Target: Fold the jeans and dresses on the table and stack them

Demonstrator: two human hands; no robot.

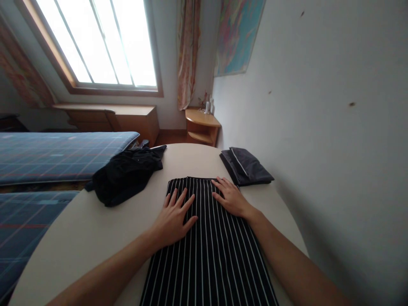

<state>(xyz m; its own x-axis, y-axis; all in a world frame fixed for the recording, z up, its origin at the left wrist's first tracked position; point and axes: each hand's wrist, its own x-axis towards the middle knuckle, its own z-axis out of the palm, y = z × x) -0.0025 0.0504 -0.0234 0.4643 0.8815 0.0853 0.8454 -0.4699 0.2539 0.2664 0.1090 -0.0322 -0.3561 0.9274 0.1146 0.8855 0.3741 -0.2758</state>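
A black cloth with thin white stripes [207,255] lies flat and lengthwise on the round white table [188,159], running out of view at the bottom. My left hand [175,219] rests on its left side, fingers spread and palm down. On the upper right part of the same cloth lies my right hand [231,197], also flat with the fingers apart. Neither hand grips anything. Just beyond my right hand sits a folded dark grey cloth [250,165] with a light line across it. What kind of garment the striped cloth is, I cannot tell.
A crumpled black garment [127,174] lies at the table's left edge. Left of the table are mattresses with blue plaid covers [60,155]. A wall [318,140] runs close along the right. A desk [134,110] and a corner shelf [202,119] stand behind.
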